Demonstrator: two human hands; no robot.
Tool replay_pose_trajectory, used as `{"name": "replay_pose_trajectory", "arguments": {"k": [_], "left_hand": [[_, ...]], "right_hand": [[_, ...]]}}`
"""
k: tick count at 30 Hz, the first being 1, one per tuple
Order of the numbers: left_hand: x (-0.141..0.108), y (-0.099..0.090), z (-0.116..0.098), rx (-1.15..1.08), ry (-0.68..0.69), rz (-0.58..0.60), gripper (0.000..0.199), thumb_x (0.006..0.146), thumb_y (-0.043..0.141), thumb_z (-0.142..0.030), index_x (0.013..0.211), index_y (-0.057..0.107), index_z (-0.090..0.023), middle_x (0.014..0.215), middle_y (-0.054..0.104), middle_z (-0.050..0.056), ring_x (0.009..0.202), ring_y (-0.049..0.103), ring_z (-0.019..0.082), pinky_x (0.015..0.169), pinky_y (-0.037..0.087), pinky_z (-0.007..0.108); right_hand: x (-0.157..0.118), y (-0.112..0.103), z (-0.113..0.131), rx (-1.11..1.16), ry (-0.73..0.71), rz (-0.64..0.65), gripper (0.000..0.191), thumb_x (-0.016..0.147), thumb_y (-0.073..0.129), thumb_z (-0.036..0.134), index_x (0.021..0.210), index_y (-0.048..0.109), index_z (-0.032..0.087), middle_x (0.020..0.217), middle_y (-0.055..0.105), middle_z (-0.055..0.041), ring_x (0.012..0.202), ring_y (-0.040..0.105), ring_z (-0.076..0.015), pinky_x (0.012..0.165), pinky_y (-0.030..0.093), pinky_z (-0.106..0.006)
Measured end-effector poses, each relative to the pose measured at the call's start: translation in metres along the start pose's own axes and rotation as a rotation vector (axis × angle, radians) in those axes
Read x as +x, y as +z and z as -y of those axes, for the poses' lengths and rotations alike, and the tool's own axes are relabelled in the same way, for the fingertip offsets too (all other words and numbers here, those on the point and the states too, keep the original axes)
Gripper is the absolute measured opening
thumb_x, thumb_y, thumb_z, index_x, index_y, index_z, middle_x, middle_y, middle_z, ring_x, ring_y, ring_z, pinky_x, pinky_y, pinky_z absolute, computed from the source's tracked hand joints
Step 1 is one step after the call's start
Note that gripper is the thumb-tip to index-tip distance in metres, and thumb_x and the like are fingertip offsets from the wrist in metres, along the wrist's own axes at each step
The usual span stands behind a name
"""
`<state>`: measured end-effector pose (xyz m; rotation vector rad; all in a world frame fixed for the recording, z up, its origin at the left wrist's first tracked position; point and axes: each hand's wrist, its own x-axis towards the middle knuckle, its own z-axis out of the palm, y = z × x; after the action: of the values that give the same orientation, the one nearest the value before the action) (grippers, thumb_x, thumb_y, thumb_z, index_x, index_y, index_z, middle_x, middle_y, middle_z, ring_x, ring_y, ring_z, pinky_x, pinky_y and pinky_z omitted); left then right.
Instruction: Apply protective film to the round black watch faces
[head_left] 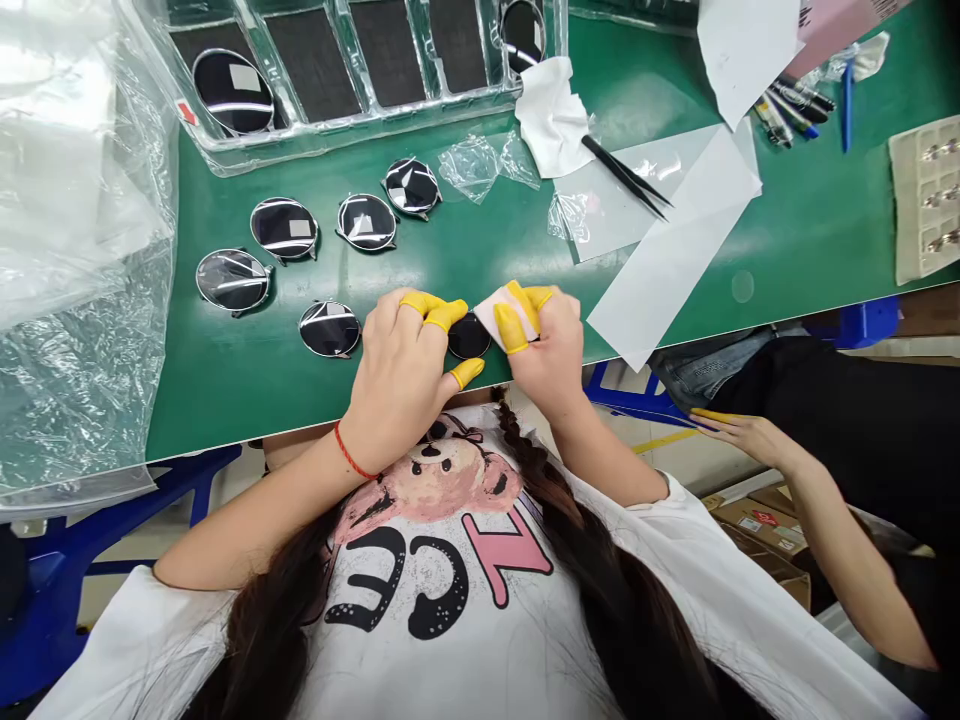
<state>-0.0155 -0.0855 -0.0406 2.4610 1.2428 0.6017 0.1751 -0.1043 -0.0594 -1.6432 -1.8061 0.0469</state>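
Note:
At the front edge of the green table, a round dark lens piece [469, 337] lies between my hands. My left hand [409, 350], with yellow finger covers, is closed around its left rim, thumb below and fingers above. My right hand [546, 340] pinches a folded pale cloth [500, 312] against the right side of the same piece. Left of my hands is another round dark piece [330, 329]. Farther back sit more of them: one at the far left [233, 280], one behind it [285, 229], and two nearer the middle [367, 222], [412, 187].
A clear compartment tray [360, 120] stands at the back. Black tweezers [626, 177], a white crumpled cloth [553, 115] and a paper strip [675, 255] lie right of centre. Plastic wrap [82, 300] covers the left. Another person's hand [739, 435] is at the right, below the table.

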Motion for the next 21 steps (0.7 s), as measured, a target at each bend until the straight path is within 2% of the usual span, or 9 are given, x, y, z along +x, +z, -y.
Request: {"name": "replay_pose_trajectory", "arguments": {"k": [4,8,10,14,17,19,21], "left_hand": [[0.000,-0.001,0.000,-0.009,-0.011,0.003,0.047,0.088,0.071,-0.032,0.128,0.057,-0.012,0.115,0.061,0.016,0.120,0.053,0.037,0.101,0.047,0.056],[-0.001,0.000,0.001,-0.038,-0.006,0.011,0.050,0.091,0.066,-0.032,0.134,0.051,-0.011,0.120,0.060,0.018,0.123,0.051,0.036,0.104,0.044,0.055],[-0.001,0.001,0.001,-0.053,-0.012,0.001,0.053,0.092,0.065,-0.031,0.137,0.046,-0.011,0.120,0.060,0.017,0.123,0.051,0.036,0.105,0.044,0.054],[-0.001,0.002,0.002,-0.083,-0.042,0.001,0.063,0.088,0.068,-0.028,0.143,0.038,-0.016,0.121,0.061,0.013,0.121,0.052,0.034,0.103,0.045,0.053],[0.000,0.000,0.001,-0.096,-0.056,0.018,0.064,0.088,0.067,-0.026,0.144,0.036,-0.017,0.124,0.062,0.013,0.123,0.052,0.034,0.104,0.044,0.053],[0.001,-0.002,0.001,-0.114,-0.067,0.025,0.064,0.088,0.066,-0.024,0.144,0.036,-0.018,0.126,0.062,0.012,0.125,0.051,0.033,0.104,0.043,0.052],[0.002,-0.004,0.001,-0.134,-0.067,0.026,0.065,0.088,0.065,-0.023,0.145,0.034,-0.018,0.128,0.062,0.012,0.126,0.051,0.033,0.104,0.043,0.052]], "right_hand": [[0.006,-0.005,-0.007,0.027,0.048,0.046,0.035,0.102,0.045,0.051,0.083,0.053,0.023,0.076,0.061,-0.0031,0.073,0.054,-0.0216,0.077,0.041,-0.039],[0.007,-0.010,0.000,0.065,-0.028,0.086,0.030,0.103,0.045,0.045,0.085,0.055,0.023,0.075,0.059,-0.0025,0.074,0.054,-0.0209,0.077,0.041,-0.039],[0.009,-0.005,-0.001,0.040,-0.029,0.117,0.034,0.103,0.042,0.047,0.083,0.054,0.023,0.074,0.058,-0.0036,0.075,0.053,-0.0218,0.079,0.040,-0.040],[0.019,0.001,-0.012,0.000,0.065,0.203,0.045,0.102,0.037,0.057,0.077,0.051,0.023,0.076,0.057,-0.0049,0.077,0.053,-0.0231,0.084,0.042,-0.044],[0.027,-0.011,-0.019,0.024,0.067,0.325,0.051,0.101,0.037,0.062,0.077,0.057,0.022,0.074,0.057,-0.0040,0.076,0.054,-0.0223,0.085,0.043,-0.045],[0.038,-0.025,-0.023,0.080,0.042,0.403,0.053,0.099,0.040,0.066,0.086,0.065,0.021,0.078,0.062,-0.0040,0.079,0.058,-0.0226,0.086,0.045,-0.044],[0.057,-0.038,-0.030,0.138,0.033,0.398,0.050,0.096,0.047,0.067,0.099,0.069,0.022,0.089,0.067,-0.0038,0.087,0.061,-0.0224,0.087,0.046,-0.042]]}}
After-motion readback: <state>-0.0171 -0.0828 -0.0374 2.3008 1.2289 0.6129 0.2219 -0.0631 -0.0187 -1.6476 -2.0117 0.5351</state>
